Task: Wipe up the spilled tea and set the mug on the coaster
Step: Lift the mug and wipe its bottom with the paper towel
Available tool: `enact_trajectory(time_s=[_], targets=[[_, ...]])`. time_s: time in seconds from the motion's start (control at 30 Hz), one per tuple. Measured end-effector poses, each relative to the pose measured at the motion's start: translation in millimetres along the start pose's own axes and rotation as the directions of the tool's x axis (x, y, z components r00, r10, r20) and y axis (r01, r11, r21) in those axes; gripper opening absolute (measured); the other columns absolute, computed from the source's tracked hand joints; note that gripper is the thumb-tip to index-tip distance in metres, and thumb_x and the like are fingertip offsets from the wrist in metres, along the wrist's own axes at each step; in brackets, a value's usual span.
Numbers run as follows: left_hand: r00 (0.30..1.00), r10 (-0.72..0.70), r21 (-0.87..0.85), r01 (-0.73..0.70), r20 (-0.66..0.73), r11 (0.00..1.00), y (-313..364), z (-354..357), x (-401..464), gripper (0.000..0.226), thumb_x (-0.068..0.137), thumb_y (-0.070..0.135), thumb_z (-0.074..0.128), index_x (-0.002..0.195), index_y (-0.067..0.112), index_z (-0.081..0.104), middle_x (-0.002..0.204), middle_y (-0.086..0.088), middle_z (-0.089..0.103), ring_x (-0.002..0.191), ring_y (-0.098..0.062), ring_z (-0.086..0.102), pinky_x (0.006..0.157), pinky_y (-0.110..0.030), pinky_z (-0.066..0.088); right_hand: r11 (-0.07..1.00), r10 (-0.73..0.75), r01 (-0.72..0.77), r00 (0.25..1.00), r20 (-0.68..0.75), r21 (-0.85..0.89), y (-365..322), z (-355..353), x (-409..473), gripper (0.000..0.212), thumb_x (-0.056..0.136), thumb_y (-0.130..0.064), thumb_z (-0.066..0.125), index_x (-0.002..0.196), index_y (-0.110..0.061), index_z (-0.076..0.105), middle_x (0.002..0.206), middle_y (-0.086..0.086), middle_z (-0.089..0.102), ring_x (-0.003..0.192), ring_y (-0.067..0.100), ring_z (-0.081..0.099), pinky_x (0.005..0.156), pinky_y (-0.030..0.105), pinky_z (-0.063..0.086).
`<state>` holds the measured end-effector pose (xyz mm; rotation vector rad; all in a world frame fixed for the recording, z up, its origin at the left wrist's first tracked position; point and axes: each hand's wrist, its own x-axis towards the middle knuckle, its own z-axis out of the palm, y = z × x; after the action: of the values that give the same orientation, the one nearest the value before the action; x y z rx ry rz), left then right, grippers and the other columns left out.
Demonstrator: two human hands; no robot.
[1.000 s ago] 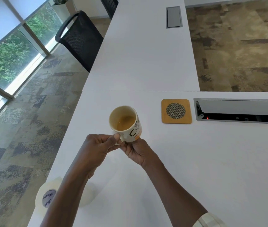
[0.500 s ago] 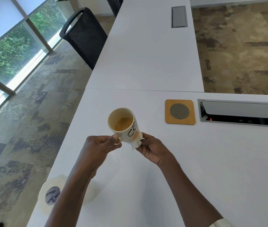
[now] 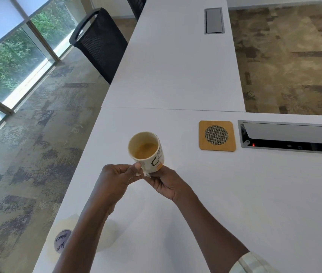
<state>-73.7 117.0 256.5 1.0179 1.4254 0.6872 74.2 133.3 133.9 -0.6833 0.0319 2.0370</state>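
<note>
Cream ceramic, one mug of tea, tilted, is gripped above the white table near its left edge by the left hand; the right hand is curled beneath it. One bamboo coaster is seen apart. One tissue roll is labelled, illegibly. Carpeted floor.

We saw a cream mug with black lettering and an orange patch on its side, held up off the white table, tilted with its mouth toward the camera. Brownish tea sat low inside it. A scrap of white tissue showed just under the mug's base, mostly hidden. The coaster was a square of light wood with rounded corners and a round metal mesh disc in the middle, lying flat on the table, well apart from the mug, to its right.
</note>
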Motion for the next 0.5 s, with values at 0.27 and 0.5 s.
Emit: enact_trajectory(time_s=[0.27,0.5], targets=[[0.99,-0.037,-0.073,0.027,-0.139,0.997,-25,-8,20,0.023,0.082,0.032,0.075,0.082,0.01,0.08,0.092,-0.003,0.08,0.091,-0.018,0.077,0.108,-0.051,0.046,0.98,-0.115,0.127,0.989,-0.09,0.152,-13,-36,-8,0.032,0.081,0.018,0.049,0.099,0.008,0.072,0.105,0.026,0.071,0.093,0.035,0.072,0.079,0.037,0.061],[0.955,-0.115,-0.112,0.088,-0.272,0.99,-67,-5,46,0.01,0.092,0.022,0.071,0.089,0.013,0.076,0.094,-0.008,0.078,0.091,-0.019,0.076,0.101,-0.043,0.052,0.979,-0.184,0.196,0.966,-0.184,0.054,-32,-58,-26,0.031,0.071,0.014,0.058,0.093,0.002,0.077,0.107,0.022,0.072,0.094,0.032,0.072,0.075,0.033,0.061]])
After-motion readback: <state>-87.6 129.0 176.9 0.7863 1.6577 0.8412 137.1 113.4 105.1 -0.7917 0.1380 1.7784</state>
